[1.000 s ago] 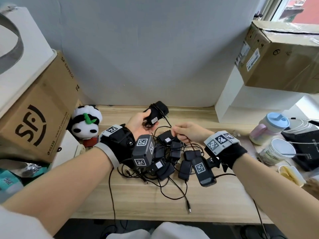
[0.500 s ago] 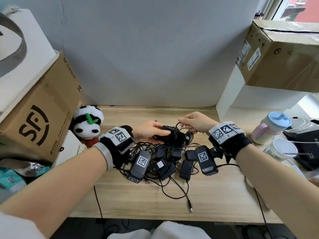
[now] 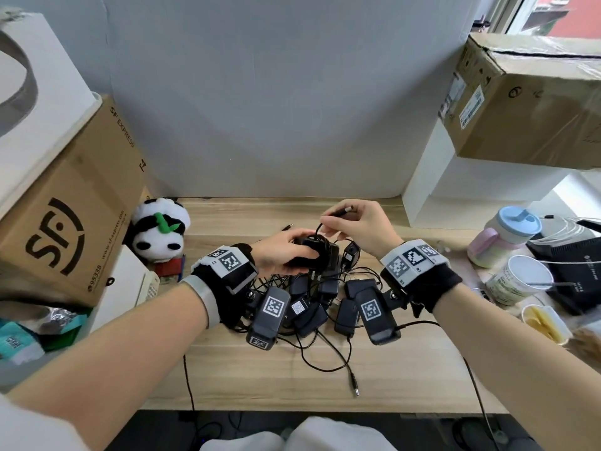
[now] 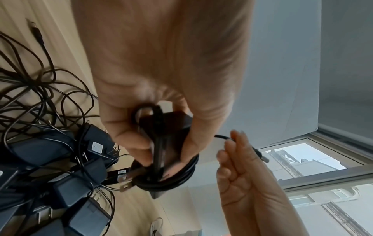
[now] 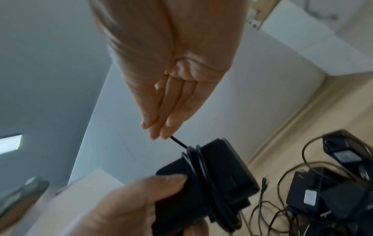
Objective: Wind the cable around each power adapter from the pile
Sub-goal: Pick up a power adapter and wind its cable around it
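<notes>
The left hand holds a black adapter. The right hand, just above, pinches its cable.

1. I see a matt black plastic adapter with bare metal prongs.
2. Its cable looks smooth and rubbery.
3. The desk is pale wood grain.
4. The boxes are brown cardboard.

Grey wall, wooden desk, window upper right.
</notes>
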Motion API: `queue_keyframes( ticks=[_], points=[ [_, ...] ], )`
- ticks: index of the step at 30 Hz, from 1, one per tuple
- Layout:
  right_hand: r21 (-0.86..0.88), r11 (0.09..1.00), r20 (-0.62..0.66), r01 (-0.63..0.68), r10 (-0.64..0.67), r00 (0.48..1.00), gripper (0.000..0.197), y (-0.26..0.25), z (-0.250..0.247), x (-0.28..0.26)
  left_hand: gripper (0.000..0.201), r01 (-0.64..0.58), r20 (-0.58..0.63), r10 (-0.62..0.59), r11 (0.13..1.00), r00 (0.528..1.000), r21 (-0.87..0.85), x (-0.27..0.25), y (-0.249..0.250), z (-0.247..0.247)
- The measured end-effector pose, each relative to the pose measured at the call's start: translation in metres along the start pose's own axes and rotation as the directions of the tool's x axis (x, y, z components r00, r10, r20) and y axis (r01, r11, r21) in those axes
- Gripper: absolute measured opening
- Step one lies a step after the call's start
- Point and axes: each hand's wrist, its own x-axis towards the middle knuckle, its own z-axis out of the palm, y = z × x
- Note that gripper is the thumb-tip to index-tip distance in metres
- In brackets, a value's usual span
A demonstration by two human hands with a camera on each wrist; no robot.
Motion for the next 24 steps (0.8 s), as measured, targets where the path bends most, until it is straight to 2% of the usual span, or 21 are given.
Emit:
queue_keyframes(
  ticks=[3, 7, 10, 12, 14, 17, 19, 22, 24],
  points=[
    [-0.01, 0.999, -0.032, 0.046, -0.046, 0.998, 0.002, 0.0, -0.007, 0.002, 0.027, 0.005, 0.024, -0.005, 1.0, 1.0, -0.005, -0.003, 0.002, -0.004],
    [-0.069, 0.995, -0.019, 0.075, -0.077, 0.997, 0.01, 0.004, -0.011, 0.005, 0.011, 0.031, -0.053, -0.037, 0.993, 0.998, -0.112, -0.002, 0.0, -0.004],
    [-0.083, 0.992, 0.004, 0.091, -0.091, 0.996, 0.018, 0.004, -0.009, 0.004, 0.014, 0.073, -0.116, -0.107, 0.961, 0.987, -0.266, 0.003, -0.001, -0.007],
    [-0.073, 0.993, 0.003, 0.096, -0.097, 0.995, 0.017, 0.005, -0.006, 0.003, 0.016, 0.099, -0.091, -0.139, 0.932, 0.986, -0.35, 0.002, 0.001, -0.009],
    [-0.057, 0.993, -0.015, 0.1, -0.101, 0.995, 0.018, 0.007, -0.002, 0.002, 0.016, 0.091, -0.055, -0.126, 0.898, 0.99, -0.43, 0.0, 0.005, -0.009],
    [-0.057, 0.995, -0.023, 0.083, -0.084, 0.996, 0.024, 0.01, -0.001, 0.002, 0.025, 0.037, -0.086, -0.096, 0.851, 0.992, -0.524, 0.001, 0.005, -0.009],
    [-0.069, 0.995, 0.007, 0.077, -0.076, 0.997, 0.027, 0.012, -0.002, 0.002, 0.032, 0.024, -0.112, -0.096, 0.853, 0.989, -0.521, 0.002, 0.003, -0.012],
    [-0.092, 0.991, -0.011, 0.095, -0.096, 0.995, 0.022, 0.013, -0.005, 0.003, 0.016, 0.011, -0.122, -0.07, 0.904, 0.99, -0.428, 0.003, 0.001, -0.015],
    [-0.081, 0.993, -0.068, 0.082, -0.088, 0.994, 0.018, 0.014, -0.007, 0.004, 0.015, 0.003, -0.117, -0.05, 0.927, 0.992, -0.375, 0.002, 0.0, -0.015]
  ],
)
